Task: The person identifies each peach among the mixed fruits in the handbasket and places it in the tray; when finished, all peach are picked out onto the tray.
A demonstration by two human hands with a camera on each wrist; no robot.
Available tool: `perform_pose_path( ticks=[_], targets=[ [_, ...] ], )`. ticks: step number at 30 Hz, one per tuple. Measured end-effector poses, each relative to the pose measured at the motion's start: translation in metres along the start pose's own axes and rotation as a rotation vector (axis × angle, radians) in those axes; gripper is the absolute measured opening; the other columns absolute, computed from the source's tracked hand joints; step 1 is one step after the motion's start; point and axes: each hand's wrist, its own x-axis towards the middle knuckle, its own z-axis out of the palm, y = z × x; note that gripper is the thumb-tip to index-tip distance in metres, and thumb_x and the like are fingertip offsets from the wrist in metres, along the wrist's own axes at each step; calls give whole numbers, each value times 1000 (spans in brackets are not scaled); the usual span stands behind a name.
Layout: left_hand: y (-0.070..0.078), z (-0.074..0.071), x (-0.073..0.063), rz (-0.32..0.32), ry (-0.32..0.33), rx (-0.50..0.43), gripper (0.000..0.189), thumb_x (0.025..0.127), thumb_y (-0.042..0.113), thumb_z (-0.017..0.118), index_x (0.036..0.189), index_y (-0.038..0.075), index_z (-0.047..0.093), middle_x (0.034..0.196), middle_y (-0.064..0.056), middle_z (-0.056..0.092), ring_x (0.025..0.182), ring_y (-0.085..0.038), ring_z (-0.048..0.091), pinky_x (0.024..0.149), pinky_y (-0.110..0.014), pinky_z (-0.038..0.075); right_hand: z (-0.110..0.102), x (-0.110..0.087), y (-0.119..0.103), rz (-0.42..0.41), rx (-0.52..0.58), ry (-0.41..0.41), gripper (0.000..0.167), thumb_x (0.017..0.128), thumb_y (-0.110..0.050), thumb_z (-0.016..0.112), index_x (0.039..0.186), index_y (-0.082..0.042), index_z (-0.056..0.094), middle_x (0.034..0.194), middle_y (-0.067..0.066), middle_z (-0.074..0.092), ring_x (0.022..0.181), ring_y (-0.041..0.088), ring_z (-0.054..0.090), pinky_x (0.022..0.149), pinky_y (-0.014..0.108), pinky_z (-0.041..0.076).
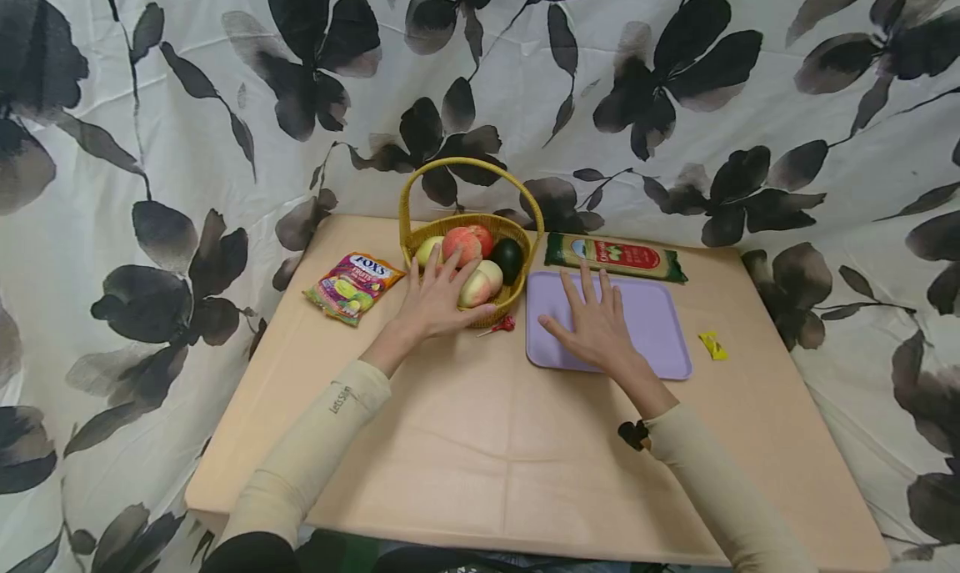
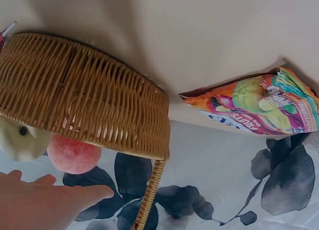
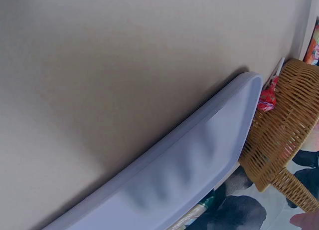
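Note:
My left hand (image 1: 438,296) is spread with straight fingers over the front left of a yellow wicker basket (image 2: 84,95), above the fruit in it. Inside the basket are red peaches (image 1: 461,243), a pale peach (image 1: 481,283), a dark green avocado (image 1: 507,260) and a yellow-green fruit (image 1: 428,250) partly behind my fingers. My right hand (image 1: 597,324), fingers also spread, hovers over a lilac tray (image 3: 199,155) and casts a finger shadow onto it. Neither hand holds anything. A red-wrapped lollipop (image 3: 267,96) lies between basket and tray.
Left of the basket lies a purple candy bag (image 1: 354,288) marked FOX'S. Behind the tray is a long green and red pasta packet (image 1: 618,256). A small yellow candy (image 1: 712,345) sits to the tray's right. Floral cloth (image 1: 525,72) hangs behind the table (image 1: 480,439).

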Motion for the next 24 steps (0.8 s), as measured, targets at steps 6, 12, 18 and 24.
perform_pose_path(
  ticks=[6, 12, 18, 24],
  targets=[
    [-2, 2, -1, -9, -4, 3, 97, 88, 89, 43, 167, 37, 19, 177, -4, 9, 162, -36, -13, 126, -71, -5, -1, 1, 0, -6, 11, 2, 96, 97, -69, 53, 169, -19, 13, 176, 15, -6, 160, 49, -6, 126, 72, 4],
    [-13, -1, -5, -35, 27, -93, 108, 84, 86, 56, 168, 34, 11, 177, -8, -7, 161, -46, -11, 125, -74, 7, -10, 7, -14, -50, 42, 58, 88, 98, -64, 58, 165, -15, 28, 174, 20, 9, 158, 53, 11, 122, 72, 24],
    [-38, -1, -13, -107, 54, -336, 128, 78, 73, 77, 168, 33, -5, 174, -16, -18, 159, -53, -2, 120, -75, 25, -22, 19, -48, -114, 107, 102, 71, 99, -53, 64, 155, -13, 46, 165, 22, 33, 141, 50, 45, 88, 68, 57],
    [-64, 11, -17, -165, 27, -513, 139, 74, 64, 87, 167, 29, -9, 171, -24, -12, 158, -51, 11, 121, -70, 30, -32, 45, -82, -241, 183, 59, 62, 99, -38, 71, 149, -7, 52, 155, 25, 45, 128, 44, 59, 94, 59, 59]
  ],
)
